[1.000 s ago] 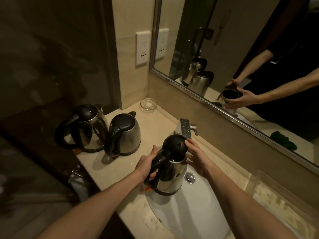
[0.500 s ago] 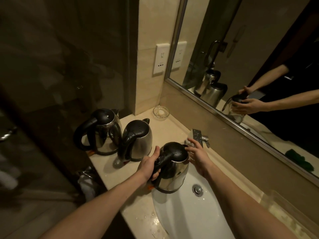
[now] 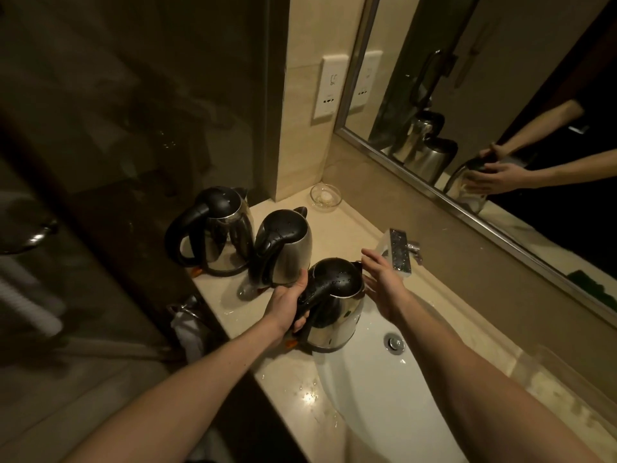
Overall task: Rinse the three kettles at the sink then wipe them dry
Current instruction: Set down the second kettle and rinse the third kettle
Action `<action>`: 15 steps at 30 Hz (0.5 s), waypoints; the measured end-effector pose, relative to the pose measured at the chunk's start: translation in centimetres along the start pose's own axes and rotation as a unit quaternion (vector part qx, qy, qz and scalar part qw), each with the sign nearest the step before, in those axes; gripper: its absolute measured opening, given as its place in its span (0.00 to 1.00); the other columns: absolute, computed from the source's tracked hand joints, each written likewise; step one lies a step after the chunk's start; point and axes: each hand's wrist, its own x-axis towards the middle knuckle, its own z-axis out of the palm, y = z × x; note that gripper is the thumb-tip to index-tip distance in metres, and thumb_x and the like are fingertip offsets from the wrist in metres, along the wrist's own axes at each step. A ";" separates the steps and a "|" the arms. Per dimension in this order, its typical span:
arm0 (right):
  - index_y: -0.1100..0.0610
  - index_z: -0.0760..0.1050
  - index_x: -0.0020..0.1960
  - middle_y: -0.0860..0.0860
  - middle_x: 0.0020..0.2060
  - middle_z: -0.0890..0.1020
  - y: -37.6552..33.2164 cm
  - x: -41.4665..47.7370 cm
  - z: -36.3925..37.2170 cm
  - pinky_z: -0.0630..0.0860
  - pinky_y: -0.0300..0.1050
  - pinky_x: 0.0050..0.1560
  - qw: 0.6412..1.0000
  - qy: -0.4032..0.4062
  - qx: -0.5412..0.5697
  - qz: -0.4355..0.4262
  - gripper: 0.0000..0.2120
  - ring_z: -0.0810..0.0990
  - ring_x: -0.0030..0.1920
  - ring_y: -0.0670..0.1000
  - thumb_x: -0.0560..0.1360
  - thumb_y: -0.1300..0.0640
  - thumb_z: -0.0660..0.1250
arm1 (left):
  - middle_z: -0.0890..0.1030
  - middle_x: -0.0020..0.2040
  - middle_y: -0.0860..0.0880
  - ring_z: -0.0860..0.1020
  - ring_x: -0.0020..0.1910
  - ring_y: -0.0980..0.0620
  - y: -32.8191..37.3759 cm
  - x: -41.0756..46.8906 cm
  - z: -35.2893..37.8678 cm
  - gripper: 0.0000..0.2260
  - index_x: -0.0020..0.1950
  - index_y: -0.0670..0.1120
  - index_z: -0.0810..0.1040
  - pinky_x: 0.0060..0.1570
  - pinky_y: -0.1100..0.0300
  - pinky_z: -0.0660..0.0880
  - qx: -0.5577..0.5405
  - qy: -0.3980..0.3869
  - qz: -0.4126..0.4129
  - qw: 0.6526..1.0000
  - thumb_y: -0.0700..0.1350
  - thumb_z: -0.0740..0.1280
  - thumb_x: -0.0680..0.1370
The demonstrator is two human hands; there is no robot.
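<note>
A dim bathroom vanity: a white sink [image 3: 377,389] set into a beige counter [image 3: 337,228], a chrome tap [image 3: 399,250] at its back edge and a drain plug [image 3: 395,342] in the basin. A framed mirror [image 3: 467,95] runs along the wall and reflects the arms and kettles. A white wall socket [image 3: 329,90] sits on the pillar, and a small glass dish [image 3: 325,197] stands in the counter's far corner. Water drops glint on the counter by the basin's near rim.

Three steel kettles with black lids and handles are in view. The far kettle [image 3: 217,232] and the middle kettle [image 3: 285,248] stand upright on the counter, just beside each other. The near kettle [image 3: 334,302], its lid closed and beaded with drops, sits upright at the sink's left rim, close against the middle one.

The left hand [image 3: 287,304] is wrapped around the near kettle's black handle. The right hand [image 3: 384,282] is open, fingers spread, between the kettle's spout side and the tap, holding nothing.
</note>
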 end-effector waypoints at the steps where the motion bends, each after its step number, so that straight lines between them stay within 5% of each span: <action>1: 0.49 0.72 0.67 0.50 0.59 0.76 0.1 -0.3 0.4 0.68 0.50 0.66 1.000 -0.003 0.000 -0.001 0.15 0.72 0.63 0.53 0.81 0.54 0.61 | 0.71 0.25 0.48 0.67 0.20 0.53 -0.1 -0.3 -0.3 0.30 0.36 0.43 0.73 0.23 0.62 0.65 0.002 0.001 0.002 1.000 0.71 0.58 0.71; 6: 0.51 0.71 0.69 0.49 0.57 0.78 0.8 -1.8 2.4 0.73 0.43 0.54 1.000 -0.007 0.028 -0.003 0.16 0.74 0.60 0.52 0.81 0.55 0.61 | 0.72 0.26 0.49 0.67 0.20 0.53 -0.4 -1.4 -2.2 0.29 0.39 0.43 0.72 0.22 0.63 0.64 0.005 -0.007 0.008 1.000 0.71 0.58 0.72; 11: 0.52 0.71 0.69 0.48 0.54 0.78 1.6 -2.8 4.5 0.71 0.46 0.60 0.999 0.008 0.036 -0.003 0.17 0.74 0.60 0.52 0.80 0.56 0.61 | 0.72 0.27 0.49 0.67 0.20 0.54 -1.1 -2.4 -4.1 0.25 0.41 0.44 0.72 0.21 0.63 0.64 0.008 -0.003 0.015 1.000 0.66 0.57 0.78; 15: 0.52 0.71 0.69 0.50 0.58 0.77 2.1 -3.5 5.9 0.71 0.47 0.63 0.999 0.014 0.043 -0.001 0.17 0.73 0.63 0.53 0.81 0.55 0.61 | 0.72 0.26 0.48 0.67 0.20 0.54 -1.4 -2.7 -5.8 0.28 0.39 0.43 0.72 0.22 0.62 0.65 0.020 -0.013 0.013 1.000 0.70 0.58 0.72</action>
